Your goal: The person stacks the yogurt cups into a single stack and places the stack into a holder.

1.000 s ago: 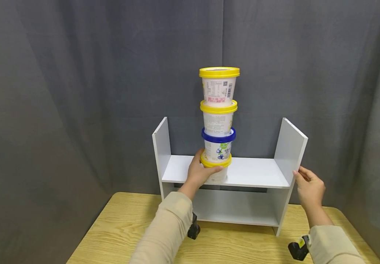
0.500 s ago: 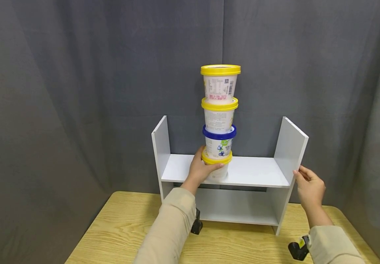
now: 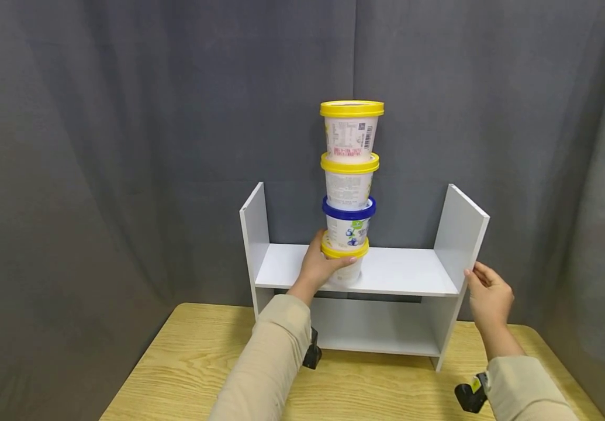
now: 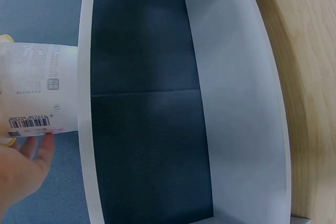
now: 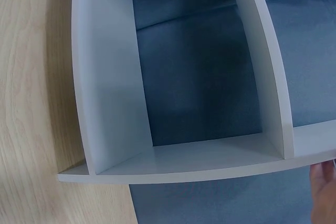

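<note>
A stack of several white tubs rises above the upper board (image 3: 404, 272) of a white desktop shelf. Its bottom tub (image 3: 348, 273) has a yellow lid, and my left hand (image 3: 314, 270) grips it from the left with the thumb across the front. Above it sit a blue-lidded tub (image 3: 345, 231), then a yellow-lidded tub (image 3: 347, 188) and another yellow-lidded top tub (image 3: 351, 134). In the left wrist view the gripped tub (image 4: 39, 85) is right at the board's front edge; whether it rests there, I cannot tell. My right hand (image 3: 490, 299) pinches the front edge of the right side panel (image 3: 460, 240).
The shelf stands on a wood-grain table (image 3: 186, 356); its lower board (image 3: 376, 327) lies beneath the stack. A left side panel (image 3: 256, 231) stands left of the tubs. Grey curtains (image 3: 123, 146) hang behind and at both sides.
The left hand and the stack have shifted slightly up and to the right relative to the shelf. My right hand keeps its pinch on the side panel.
</note>
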Tool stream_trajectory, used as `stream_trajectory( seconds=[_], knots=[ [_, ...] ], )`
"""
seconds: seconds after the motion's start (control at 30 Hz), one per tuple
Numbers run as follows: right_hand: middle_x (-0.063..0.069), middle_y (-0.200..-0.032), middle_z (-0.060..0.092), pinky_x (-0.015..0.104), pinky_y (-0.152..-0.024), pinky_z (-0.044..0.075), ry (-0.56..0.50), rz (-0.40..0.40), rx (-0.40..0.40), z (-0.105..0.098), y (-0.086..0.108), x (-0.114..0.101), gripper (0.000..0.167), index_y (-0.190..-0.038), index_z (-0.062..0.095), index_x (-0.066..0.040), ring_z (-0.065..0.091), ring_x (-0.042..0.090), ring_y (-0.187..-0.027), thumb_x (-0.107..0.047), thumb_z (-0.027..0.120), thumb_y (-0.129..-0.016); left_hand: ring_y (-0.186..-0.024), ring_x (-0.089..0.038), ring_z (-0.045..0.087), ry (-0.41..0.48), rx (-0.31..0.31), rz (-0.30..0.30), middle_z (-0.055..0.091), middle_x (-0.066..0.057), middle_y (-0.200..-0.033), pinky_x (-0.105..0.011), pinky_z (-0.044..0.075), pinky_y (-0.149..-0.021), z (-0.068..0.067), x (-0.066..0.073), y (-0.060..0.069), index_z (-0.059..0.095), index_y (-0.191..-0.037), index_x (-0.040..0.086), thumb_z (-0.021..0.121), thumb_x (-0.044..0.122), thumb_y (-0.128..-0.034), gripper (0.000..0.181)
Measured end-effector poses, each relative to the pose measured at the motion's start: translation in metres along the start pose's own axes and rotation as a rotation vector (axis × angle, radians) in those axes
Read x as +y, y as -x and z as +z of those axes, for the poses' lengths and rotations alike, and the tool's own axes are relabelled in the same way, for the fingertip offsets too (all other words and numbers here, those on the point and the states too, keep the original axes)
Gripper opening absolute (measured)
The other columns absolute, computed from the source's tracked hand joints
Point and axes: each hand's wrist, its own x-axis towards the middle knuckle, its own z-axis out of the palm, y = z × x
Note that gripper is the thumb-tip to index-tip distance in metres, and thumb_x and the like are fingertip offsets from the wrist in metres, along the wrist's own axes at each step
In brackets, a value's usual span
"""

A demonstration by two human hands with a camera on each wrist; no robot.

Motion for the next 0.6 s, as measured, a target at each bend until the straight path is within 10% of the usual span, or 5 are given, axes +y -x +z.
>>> stream_trajectory(
  seconds=[0.33, 0.6],
  knots=[
    [0.018, -0.107, 0.056, 0.005, -0.062, 0.04, 0.068, 0.007, -0.052, 0.003, 0.004, -0.002, 0.034, -0.113, 0.055, 0.002, 0.049, -0.004, -0.078, -0.018, 0.053, -0.085, -0.119, -0.022, 0.033, 0.002, 0.009, -0.069, 0.035, -0.006, -0.132, -0.037, 0.025, -0.1, -0.005, 0.002, 0.002, 0.019, -0.136, 0.011, 0.075, 0.035, -0.0631, 0.095],
    [0.018, -0.109, 0.056, 0.009, -0.063, 0.038, 0.2, -0.045, -0.195, -0.012, 0.018, 0.01, 0.041, -0.116, 0.052, 0.002, 0.053, 0.026, -0.097, -0.027, 0.049, -0.087, -0.127, -0.024, 0.017, -0.226, 0.058, -0.048, 0.017, -0.007, -0.141, -0.041, 0.02, -0.101, -0.018, -0.001, 0.025, 0.017, -0.138, 0.011, 0.067, 0.046, -0.0687, 0.092]
  ],
)
